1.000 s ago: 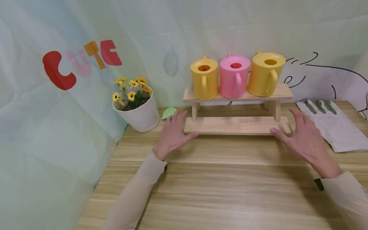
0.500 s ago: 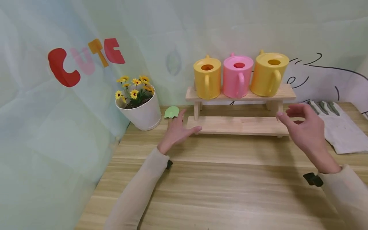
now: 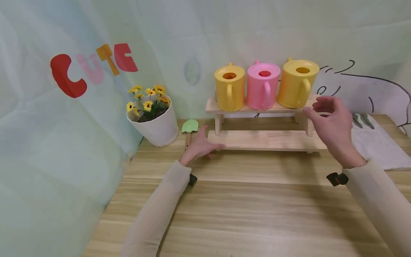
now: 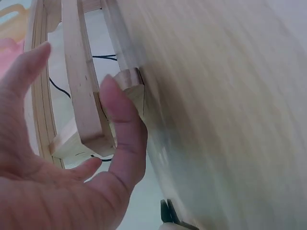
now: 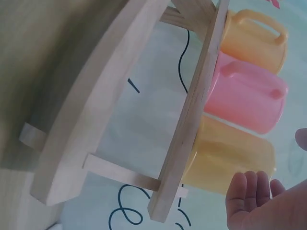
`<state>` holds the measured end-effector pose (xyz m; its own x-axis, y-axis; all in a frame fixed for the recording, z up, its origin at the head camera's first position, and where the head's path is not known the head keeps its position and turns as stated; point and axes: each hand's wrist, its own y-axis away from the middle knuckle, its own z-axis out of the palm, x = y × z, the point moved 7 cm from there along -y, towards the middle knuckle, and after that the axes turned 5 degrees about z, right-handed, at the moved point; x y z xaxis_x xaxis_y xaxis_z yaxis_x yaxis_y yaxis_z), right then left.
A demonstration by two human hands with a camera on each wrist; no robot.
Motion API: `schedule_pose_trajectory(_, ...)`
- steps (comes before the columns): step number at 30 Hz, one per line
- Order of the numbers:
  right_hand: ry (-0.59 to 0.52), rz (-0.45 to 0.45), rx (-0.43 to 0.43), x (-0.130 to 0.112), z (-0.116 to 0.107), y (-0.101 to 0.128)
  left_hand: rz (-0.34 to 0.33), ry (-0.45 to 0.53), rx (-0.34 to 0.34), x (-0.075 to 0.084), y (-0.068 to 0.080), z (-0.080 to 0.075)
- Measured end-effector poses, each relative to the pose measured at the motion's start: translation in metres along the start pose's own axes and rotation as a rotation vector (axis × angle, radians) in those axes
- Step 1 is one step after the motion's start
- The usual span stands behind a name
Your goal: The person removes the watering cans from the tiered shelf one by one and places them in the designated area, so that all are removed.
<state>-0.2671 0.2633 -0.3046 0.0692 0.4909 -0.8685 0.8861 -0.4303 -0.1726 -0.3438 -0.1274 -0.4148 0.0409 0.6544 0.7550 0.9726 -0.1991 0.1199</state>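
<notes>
A two-tier wooden shelf (image 3: 263, 140) stands at the back of the table. On its upper board sit a small yellow watering can (image 3: 230, 89), a pink watering can (image 3: 262, 87) and a larger yellow watering can (image 3: 297, 84). My left hand (image 3: 200, 144), thumb and fingers spread, is at the left end of the lower board; the left wrist view shows the board end between them, contact unclear. Beside the larger yellow can, near the upper board's right end, my right hand (image 3: 335, 128) is raised with relaxed, bent fingers. In the right wrist view its fingers overlap that can; nothing is held.
A white pot (image 3: 160, 130) of yellow flowers is at the back left. Next to it lies a toy shovel (image 3: 190, 125) with a green blade, its handle partly behind my left hand. A flat white cloth item (image 3: 375, 146) with dark green strips lies on the right.
My right hand has risen from beside the lower board to the upper board's right end, its fingers bending. My left hand has shifted slightly right, uncovering more of the shovel.
</notes>
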Motion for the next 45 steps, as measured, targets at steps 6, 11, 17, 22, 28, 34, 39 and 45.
schedule_pose_trajectory(6, -0.011, 0.030, -0.002, -0.007, 0.005, -0.022, -0.030, 0.063, -0.035, -0.005, -0.006, 0.003)
schedule_pose_trajectory(11, -0.004, 0.032, -0.002, -0.015, 0.013, -0.038, -0.016, 0.123, -0.053, -0.008, -0.010, 0.004)
schedule_pose_trajectory(17, -0.015, 0.074, -0.027, -0.019, 0.019, -0.051, -0.025, 0.232, -0.067, -0.007, -0.010, 0.008)
schedule_pose_trajectory(22, -0.021, 0.114, -0.043, -0.022, 0.023, -0.055, -0.037, 0.340, -0.071, -0.006, -0.011, 0.011)
schedule_pose_trajectory(28, -0.113, 0.145, -0.077, -0.024, 0.032, -0.059, -0.058, 0.413, -0.072, -0.006, -0.012, 0.014)
schedule_pose_trajectory(34, -0.213, 0.136, -0.117, -0.025, 0.039, -0.061, -0.077, 0.463, -0.076, -0.006, -0.011, 0.016)
schedule_pose_trajectory(39, -0.251, 0.139, -0.144, -0.024, 0.043, -0.063, -0.083, 0.480, -0.080, -0.006, -0.010, 0.016)
schedule_pose_trajectory(45, -0.324, 0.138, -0.157, -0.027, 0.045, -0.064, -0.083, 0.475, -0.082, -0.006, -0.010, 0.016)
